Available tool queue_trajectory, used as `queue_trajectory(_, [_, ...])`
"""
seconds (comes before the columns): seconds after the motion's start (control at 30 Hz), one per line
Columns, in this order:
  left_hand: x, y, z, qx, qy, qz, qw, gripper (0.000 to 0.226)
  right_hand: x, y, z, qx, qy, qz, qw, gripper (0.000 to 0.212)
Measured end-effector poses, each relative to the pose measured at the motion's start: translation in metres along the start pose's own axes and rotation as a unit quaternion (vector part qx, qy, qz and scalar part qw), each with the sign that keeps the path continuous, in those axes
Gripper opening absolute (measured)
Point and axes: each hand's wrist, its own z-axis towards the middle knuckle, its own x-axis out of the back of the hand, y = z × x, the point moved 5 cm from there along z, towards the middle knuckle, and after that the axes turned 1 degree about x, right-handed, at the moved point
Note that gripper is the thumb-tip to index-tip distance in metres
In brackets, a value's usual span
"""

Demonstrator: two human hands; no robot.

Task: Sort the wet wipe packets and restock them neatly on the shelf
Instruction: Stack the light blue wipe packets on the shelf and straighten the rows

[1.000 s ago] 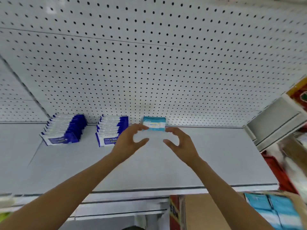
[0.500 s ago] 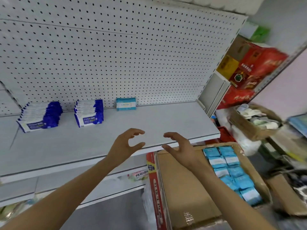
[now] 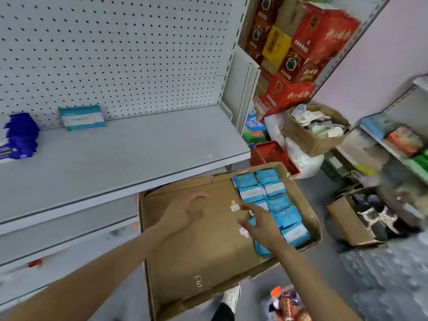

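Both hands [image 3: 222,218] have dropped from shelf [image 3: 129,154] to box [image 3: 199,251]

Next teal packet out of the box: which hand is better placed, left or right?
Right. The right hand is open directly over the teal packets on the cardboard box's right side; the left hand hovers over bare cardboard.

- One camera sits on the person's head.
- It looks forward and down, close over the cardboard box [image 3: 199,246].
- The white shelf [image 3: 129,154] is on its left.
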Motion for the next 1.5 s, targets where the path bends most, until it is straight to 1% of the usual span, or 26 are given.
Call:
queue_trajectory(0.07, [-0.050,0.008,0.038,0.026,-0.009,0.013,1.000,0.036,0.018,0.065,0.017,-0.028,-0.013,-0.001,1.000,0.042])
queue_trajectory(0.13, [-0.104,0.006,0.081,0.064,-0.024,0.002,0.998,0.037,0.035,0.131,0.039,-0.052,-0.032,-0.014,0.998,0.042])
queue_trajectory(0.17, [-0.129,0.004,0.104,0.088,-0.037,-0.014,0.995,0.036,0.042,0.162,0.050,-0.065,-0.042,-0.020,0.997,0.042])
queue_trajectory(0.23, [-0.176,-0.002,0.145,0.151,-0.057,-0.098,0.982,0.029,0.054,0.218,0.074,-0.088,-0.063,-0.029,0.994,0.041])
queue_trajectory(0.27, [-0.197,-0.008,0.168,0.161,-0.040,-0.081,0.983,0.026,0.059,0.243,0.088,-0.097,-0.072,-0.034,0.992,0.041])
queue_trajectory(0.3, [-0.215,-0.012,0.191,0.147,-0.028,-0.032,0.988,0.026,0.064,0.265,0.102,-0.103,-0.077,-0.038,0.991,0.042])
queue_trajectory(0.33, [-0.235,-0.018,0.214,0.133,-0.034,0.006,0.991,0.029,0.068,0.285,0.117,-0.106,-0.081,-0.042,0.990,0.043])
queue_trajectory(0.4, [-0.268,-0.031,0.255,0.173,-0.033,0.018,0.984,0.039,0.074,0.320,0.149,-0.113,-0.087,-0.053,0.988,0.045])
queue_trajectory(0.47, [-0.296,-0.047,0.287,0.173,-0.054,0.087,0.980,0.050,0.076,0.348,0.180,-0.128,-0.084,-0.057,0.987,0.049])
queue_trajectory(0.53, [-0.319,-0.071,0.304,0.197,-0.064,0.131,0.970,0.056,0.074,0.370,0.207,-0.136,-0.084,-0.057,0.986,0.049])
queue_trajectory(0.6, [-0.334,-0.081,0.313,0.213,-0.044,0.193,0.957,0.060,0.069,0.382,0.234,-0.124,-0.083,-0.061,0.987,0.049])
queue_trajectory(0.7, [-0.348,-0.089,0.319,0.209,-0.023,0.278,0.937,0.063,0.056,0.397,0.266,-0.116,-0.094,-0.087,0.985,0.051])
queue_trajectory(0.8, [-0.352,-0.094,0.321,0.241,-0.037,0.292,0.925,0.064,0.039,0.410,0.290,-0.124,-0.097,-0.124,0.980,0.063])
queue_trajectory(0.87, [-0.352,-0.094,0.318,0.273,-0.044,0.262,0.925,0.062,0.031,0.414,0.301,-0.149,-0.094,-0.123,0.977,0.075])
queue_trajectory(0.93, [-0.348,-0.089,0.314,0.281,-0.032,0.213,0.935,0.050,0.026,0.414,0.307,-0.168,-0.084,-0.137,0.972,0.083])
queue_trajectory(1.0, [-0.338,-0.081,0.304,0.281,0.007,0.144,0.949,0.030,0.024,0.414,0.310,-0.180,-0.072,-0.168,0.966,0.092])
queue_trajectory(1.03, [-0.332,-0.078,0.298,0.284,0.028,0.115,0.951,0.023,0.024,0.416,0.311,-0.193,-0.070,-0.176,0.963,0.094])
queue_trajectory(1.1, [-0.317,-0.070,0.286,0.285,0.056,0.071,0.954,0.023,0.024,0.421,0.311,-0.215,-0.070,-0.177,0.958,0.094])
queue_trajectory(1.2, [-0.292,-0.061,0.268,0.287,0.076,-0.006,0.955,0.035,0.020,0.429,0.311,-0.239,-0.077,-0.172,0.953,0.089])
queue_trajectory(1.27, [-0.276,-0.058,0.254,0.304,0.093,-0.070,0.945,0.034,0.019,0.429,0.305,-0.256,-0.075,-0.134,0.954,0.080])
queue_trajectory(1.33, [-0.258,-0.052,0.239,0.309,0.112,-0.121,0.936,0.032,0.020,0.424,0.295,-0.271,-0.057,-0.041,0.960,0.064])
queue_trajectory(1.37, [-0.249,-0.047,0.232,0.312,0.120,-0.151,0.930,0.035,0.023,0.420,0.289,-0.272,-0.037,0.010,0.961,0.057])
queue_trajectory(1.43, [-0.229,-0.034,0.217,0.320,0.131,-0.207,0.915,0.041,0.033,0.405,0.276,-0.254,0.008,0.083,0.964,0.049])
queue_trajectory(1.5, [-0.206,-0.020,0.203,0.319,0.132,-0.229,0.910,0.043,0.051,0.385,0.266,-0.210,0.050,0.144,0.966,0.044])
